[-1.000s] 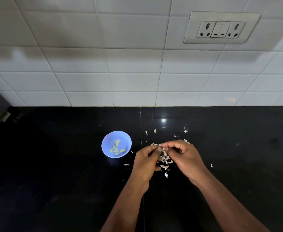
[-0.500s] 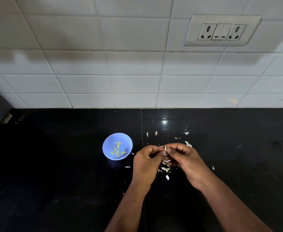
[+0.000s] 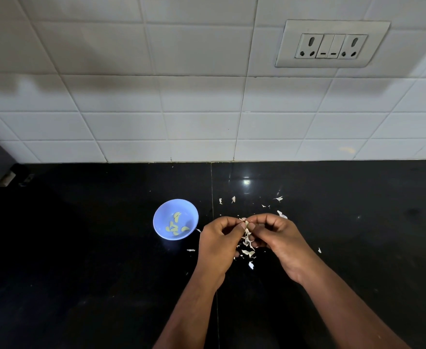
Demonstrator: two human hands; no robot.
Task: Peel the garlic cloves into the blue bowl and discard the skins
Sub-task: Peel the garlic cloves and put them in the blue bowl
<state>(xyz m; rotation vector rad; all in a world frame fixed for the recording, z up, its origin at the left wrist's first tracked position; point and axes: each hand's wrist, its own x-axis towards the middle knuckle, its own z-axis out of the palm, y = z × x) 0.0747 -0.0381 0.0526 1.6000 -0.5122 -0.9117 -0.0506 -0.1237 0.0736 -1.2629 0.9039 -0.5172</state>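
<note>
While your left hand [image 3: 219, 241] and right hand [image 3: 274, 238] pinch one garlic clove [image 3: 246, 226] above the table [image 3: 81, 273], some peeled cloves [image 3: 175, 225] already lie in the blue bowl [image 3: 159, 220]; the skins [image 3: 248, 250] lie scattered, not yet thrown away.

Clove [image 3: 246, 226] pinched between my left hand [image 3: 218, 244] and right hand [image 3: 279, 238]: almost wholly covered by fingertips, so I cannot tell how much skin remains. Skins [image 3: 248, 248] under my hands: partly hidden, pile extent unclear. Both forearms cut off at the bottom edge. Peeled pieces in blue bowl [image 3: 161, 229]: too small to count reliably. Objects at far left counter edge [image 3: 8, 178]: dark, unidentifiable.
</note>
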